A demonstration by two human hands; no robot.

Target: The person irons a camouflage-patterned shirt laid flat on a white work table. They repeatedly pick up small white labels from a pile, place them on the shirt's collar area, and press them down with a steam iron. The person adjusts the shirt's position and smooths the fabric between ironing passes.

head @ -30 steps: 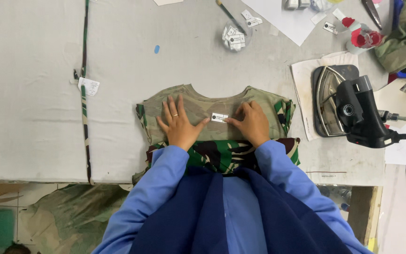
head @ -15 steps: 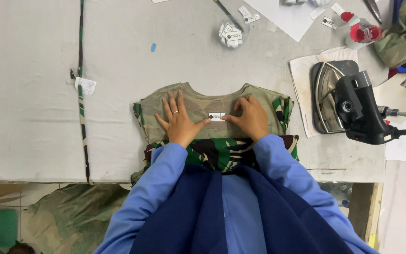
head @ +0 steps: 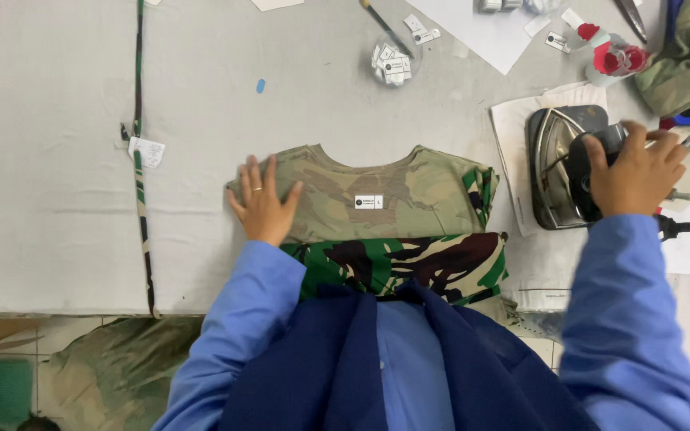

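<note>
Two hands | left hand [head: 263,203] fingers flat on camouflage shirt [head: 409,191] | right hand [head: 636,172] fingers gripping iron [head: 576,164] | grey table [head: 57,160]

Left hand [head: 263,201] lies flat, palm down, fingers spread toward twelve o'clock (a ring on one finger). Right hand [head: 636,174], out at two o'clock, is curled in a closed grip. Both forearms wear blue sleeves.

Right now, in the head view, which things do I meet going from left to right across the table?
Camouflage fabric strip → small white paper tag → left hand flat on the folded camouflage shirt → small white neck label → black electric iron → right hand, its grip on the iron's handle.
</note>
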